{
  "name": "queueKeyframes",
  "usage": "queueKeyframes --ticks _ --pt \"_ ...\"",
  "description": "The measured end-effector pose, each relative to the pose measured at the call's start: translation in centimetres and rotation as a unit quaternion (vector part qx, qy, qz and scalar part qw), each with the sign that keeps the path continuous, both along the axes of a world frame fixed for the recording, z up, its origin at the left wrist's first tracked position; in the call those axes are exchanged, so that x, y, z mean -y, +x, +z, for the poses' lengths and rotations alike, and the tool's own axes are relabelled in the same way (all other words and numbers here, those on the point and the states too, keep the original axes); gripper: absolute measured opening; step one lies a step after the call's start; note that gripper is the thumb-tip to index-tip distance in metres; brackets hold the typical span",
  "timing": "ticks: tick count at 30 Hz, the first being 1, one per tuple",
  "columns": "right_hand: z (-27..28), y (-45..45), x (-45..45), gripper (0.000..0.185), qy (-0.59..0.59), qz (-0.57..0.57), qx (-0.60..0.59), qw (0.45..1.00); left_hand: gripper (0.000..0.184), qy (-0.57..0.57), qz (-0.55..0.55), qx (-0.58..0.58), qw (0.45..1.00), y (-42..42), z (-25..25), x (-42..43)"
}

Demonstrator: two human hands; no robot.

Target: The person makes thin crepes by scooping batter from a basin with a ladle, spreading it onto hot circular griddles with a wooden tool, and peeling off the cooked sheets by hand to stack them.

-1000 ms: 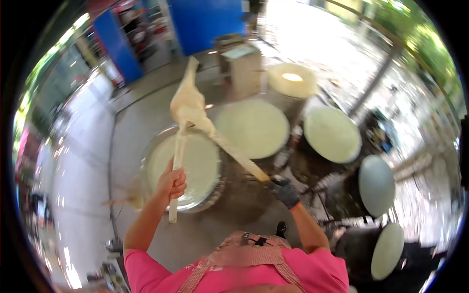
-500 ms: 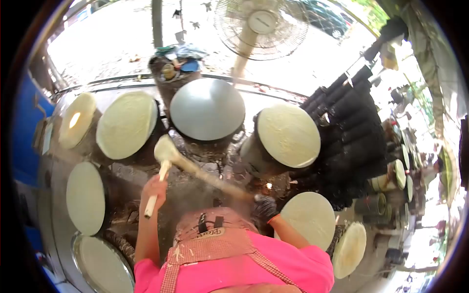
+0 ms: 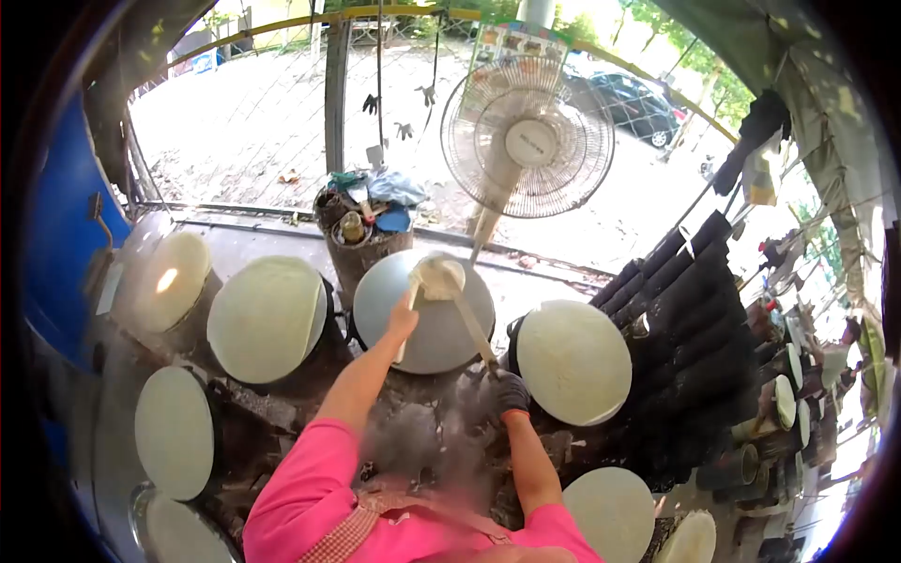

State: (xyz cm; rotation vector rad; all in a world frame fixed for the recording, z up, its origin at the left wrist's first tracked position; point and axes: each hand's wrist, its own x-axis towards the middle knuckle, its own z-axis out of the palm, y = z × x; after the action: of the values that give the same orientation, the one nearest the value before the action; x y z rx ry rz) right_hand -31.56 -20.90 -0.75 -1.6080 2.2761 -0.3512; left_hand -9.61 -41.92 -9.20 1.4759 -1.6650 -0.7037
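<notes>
My left hand (image 3: 402,321) is wrapped around a pale wooden stick (image 3: 403,353), its top end against the ladle's bowl. In my right hand (image 3: 510,390), which wears a dark glove, is the long handle of a ladle (image 3: 474,327). The pale ladle bowl is over the middle of a grey round griddle (image 3: 380,281). Whether the bowl touches the griddle, I cannot tell. Pale batter sheets cover the griddles on both sides: one to the left (image 3: 266,321), one to the right (image 3: 574,364).
More batter-covered griddles curve round me, such as one at far left (image 3: 175,433) and one at lower right (image 3: 610,518). A fan (image 3: 528,143) stands beyond the grey griddle. Black corrugated sheets (image 3: 690,357) lean at right. A cluttered stump-like stand (image 3: 355,255) is behind.
Both hands have moved forward, carrying the stick and ladle from the near side of the griddles to over the grey griddle. My view has tilted up.
</notes>
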Motion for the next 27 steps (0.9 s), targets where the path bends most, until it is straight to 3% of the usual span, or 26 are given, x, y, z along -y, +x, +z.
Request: queueKeyframes --ticks 1,3,4,6,7,8,9,10,11,12,14,15,16,17,18,19,20,21,22,24,26,27 --pt "3.1 0.6 -0.6 0.034 -0.046 -0.009 0.014 0.999 0.064 0.016 -0.010 0.081 0.997 0.4 1.0 0.5" --pt "1.3 -0.3 0.2 0.031 -0.128 0.049 0.020 0.990 0.067 0.059 -0.022 0.238 0.969 2.1 4.7 -1.2" --pt "0.3 -0.2 0.4 0.029 -0.172 0.062 0.023 0.983 0.066 0.023 -0.032 0.243 0.969 2.6 5.7 -1.3" --pt "-0.7 1.6 1.3 0.026 -0.270 0.101 -0.110 0.951 0.064 -0.041 -0.055 0.256 0.964 3.2 6.5 -2.0" --pt "-0.9 2.4 2.1 0.025 -0.260 0.118 -0.198 0.937 0.063 -0.008 -0.046 0.229 0.972 2.9 7.1 -1.7" --pt "-1.6 2.8 2.7 0.016 -0.170 0.140 -0.281 0.934 0.063 0.023 -0.037 0.204 0.978 2.5 8.0 -0.6" --pt "-2.5 3.4 3.4 0.018 -0.081 0.157 -0.356 0.918 0.062 0.051 -0.029 0.184 0.981 2.6 9.0 0.2" --pt "-4.6 2.3 4.3 0.015 -0.092 0.083 -0.100 0.987 0.062 -0.003 -0.019 0.116 0.993 3.3 10.5 0.7" --pt "-6.8 1.3 5.3 0.013 -0.139 -0.015 0.152 0.978 0.062 -0.056 -0.013 0.052 0.997 4.4 12.3 0.7" --pt "-7.1 1.6 6.2 0.012 -0.120 -0.135 0.436 0.882 0.062 -0.107 -0.013 -0.017 0.994 5.1 13.8 0.7" --pt "-6.1 4.5 8.2 0.024 -0.122 -0.285 0.453 0.836 0.062 -0.122 -0.081 -0.094 0.985 8.1 13.9 -0.1" --pt "-11.6 4.6 10.7 0.025 -0.208 -0.193 0.355 0.891 0.061 -0.189 -0.085 -0.044 0.977 9.5 12.4 -0.9" --pt "-19.0 2.8 12.7 0.022 -0.254 -0.044 0.134 0.957 0.062 -0.073 -0.116 -0.041 0.990 11.4 10.7 -2.6" --pt "-26.1 1.0 14.6 0.021 -0.327 0.051 -0.128 0.935 0.063 0.000 -0.124 -0.019 0.992 13.0 9.5 -4.9" --pt "-24.4 0.4 14.9 0.023 -0.191 0.061 -0.189 0.961 0.063 -0.063 -0.134 0.013 0.989 14.7 6.8 -6.7" --pt "-21.8 -0.1 14.9 0.024 -0.055 0.071 -0.244 0.966 0.064 0.082 -0.112 0.007 0.990 16.3 5.4 -9.0" --pt "-6.6 1.7 9.9 0.027 -0.136 -0.021 0.043 0.990 0.063 0.109 -0.095 0.005 0.989 17.7 5.4 -11.3" --pt "-8.6 1.1 9.1 0.030 -0.142 -0.132 0.245 0.950 0.063 0.127 -0.089 -0.007 0.988 18.7 5.1 -12.7" --pt "-10.7 0.7 8.9 0.033 -0.145 -0.232 0.430 0.861 0.062 0.145 -0.083 -0.019 0.986 19.7 4.8 -14.2" --pt "-13.2 4.2 8.7 0.036 -0.067 -0.128 0.120 0.982 0.061 0.157 -0.080 -0.035 0.984 21.0 4.6 -16.1" --pt "-14.7 7.4 10.5 0.033 -0.101 -0.215 0.163 0.958 0.061 0.144 -0.083 -0.034 0.985 21.4 4.7 -16.8" --pt "-14.2 6.3 9.7 0.031 -0.118 -0.192 0.231 0.946 0.061 0.152 -0.080 -0.030 0.985 21.7 4.7 -17.3"
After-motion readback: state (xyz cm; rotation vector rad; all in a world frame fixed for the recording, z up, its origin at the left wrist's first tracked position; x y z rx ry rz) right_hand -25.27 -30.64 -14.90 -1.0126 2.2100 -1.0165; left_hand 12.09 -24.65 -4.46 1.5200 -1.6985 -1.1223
